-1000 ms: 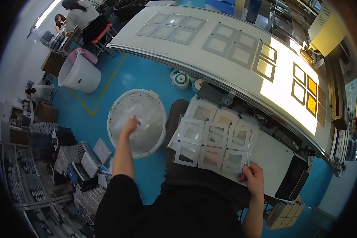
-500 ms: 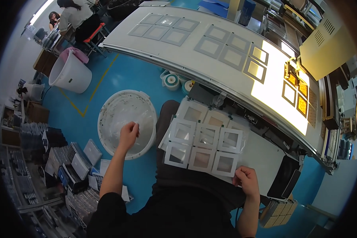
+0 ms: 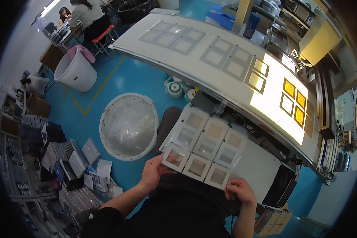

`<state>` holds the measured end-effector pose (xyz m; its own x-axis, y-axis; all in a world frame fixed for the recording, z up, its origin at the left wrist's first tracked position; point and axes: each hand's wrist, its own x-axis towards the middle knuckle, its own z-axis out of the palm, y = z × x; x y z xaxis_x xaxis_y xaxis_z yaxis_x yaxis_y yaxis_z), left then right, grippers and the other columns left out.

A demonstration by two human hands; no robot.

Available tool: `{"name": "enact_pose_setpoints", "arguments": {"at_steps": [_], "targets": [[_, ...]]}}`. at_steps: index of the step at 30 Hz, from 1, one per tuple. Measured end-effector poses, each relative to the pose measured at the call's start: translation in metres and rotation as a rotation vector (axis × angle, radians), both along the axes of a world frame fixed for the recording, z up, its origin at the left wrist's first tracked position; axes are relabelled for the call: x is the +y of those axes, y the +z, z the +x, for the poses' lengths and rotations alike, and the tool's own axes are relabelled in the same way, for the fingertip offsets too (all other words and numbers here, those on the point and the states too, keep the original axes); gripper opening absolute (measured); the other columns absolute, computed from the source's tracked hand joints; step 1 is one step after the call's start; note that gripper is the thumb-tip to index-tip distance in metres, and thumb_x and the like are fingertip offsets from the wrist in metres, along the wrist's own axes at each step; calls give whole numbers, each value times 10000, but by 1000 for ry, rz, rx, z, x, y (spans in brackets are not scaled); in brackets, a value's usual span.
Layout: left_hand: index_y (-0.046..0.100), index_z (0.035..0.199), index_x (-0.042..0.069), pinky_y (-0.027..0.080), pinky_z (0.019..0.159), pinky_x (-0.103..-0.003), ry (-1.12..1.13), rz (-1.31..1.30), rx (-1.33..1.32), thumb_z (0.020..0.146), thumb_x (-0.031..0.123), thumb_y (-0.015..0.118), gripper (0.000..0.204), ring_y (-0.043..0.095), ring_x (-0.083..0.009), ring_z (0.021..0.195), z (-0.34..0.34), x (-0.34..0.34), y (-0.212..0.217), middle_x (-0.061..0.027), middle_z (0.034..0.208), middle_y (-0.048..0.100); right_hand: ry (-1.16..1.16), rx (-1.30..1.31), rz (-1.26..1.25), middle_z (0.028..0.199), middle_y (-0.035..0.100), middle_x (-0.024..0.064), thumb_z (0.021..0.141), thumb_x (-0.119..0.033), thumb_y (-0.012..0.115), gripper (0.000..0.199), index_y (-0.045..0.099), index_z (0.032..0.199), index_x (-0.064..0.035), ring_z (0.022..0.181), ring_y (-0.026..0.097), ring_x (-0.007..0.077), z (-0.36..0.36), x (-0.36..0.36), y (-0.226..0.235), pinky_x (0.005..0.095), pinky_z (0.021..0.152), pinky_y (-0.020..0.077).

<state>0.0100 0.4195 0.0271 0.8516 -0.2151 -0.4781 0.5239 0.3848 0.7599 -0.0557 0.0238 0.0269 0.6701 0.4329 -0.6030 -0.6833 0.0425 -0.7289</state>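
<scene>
Over my lap lies a white sheet of square frames (image 3: pixel 197 167), several windows joined in rows, with a clear film edge at the right. My left hand (image 3: pixel 152 173) grips its lower left corner, and some fingers show through the window from underneath. At the lower right corner my right hand (image 3: pixel 241 191) pinches the edge between thumb and curled fingers. More framed sheets (image 3: pixel 194 120) lie under or behind it, toward the machine; how many layers there are I cannot tell.
A round white tub (image 3: pixel 129 127) with crumpled clear film stands at my left. Ahead runs a long machine bed (image 3: pixel 146 47) carrying square frames, brightly lit at right. Stacked packages (image 3: pixel 75 162) fill the lower left. A black device (image 3: pixel 279 184) sits right. A person (image 3: pixel 85 20) sits far left.
My left hand has moved from over the tub to the sheet's left corner and taken hold. The near row of frames has shifted toward me. The lamp-side arm on the machine has moved off the lit frames.
</scene>
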Motion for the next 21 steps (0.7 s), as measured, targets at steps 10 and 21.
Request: {"name": "enact_pose_setpoints", "arguments": {"at_steps": [10,21], "targets": [[688,1221,-121,621,717,-415,146,201,-492,1094,250,439,465,774,-336,862,69,-5,-3,-279,1146,766,-425,-278,-515,693,677,15,1056,-211,657,230,695,928,-24,592,596,95,13,-30,11,264,539,455],[683,1318,1,557,821,-405,320,-118,-335,1046,411,424,555,713,-263,998,129,-18,-64,-139,1187,760,-623,-910,-1133,615,589,132,956,-198,724,291,614,737,-40,525,592,255,48,-28,-34,381,534,473]]}}
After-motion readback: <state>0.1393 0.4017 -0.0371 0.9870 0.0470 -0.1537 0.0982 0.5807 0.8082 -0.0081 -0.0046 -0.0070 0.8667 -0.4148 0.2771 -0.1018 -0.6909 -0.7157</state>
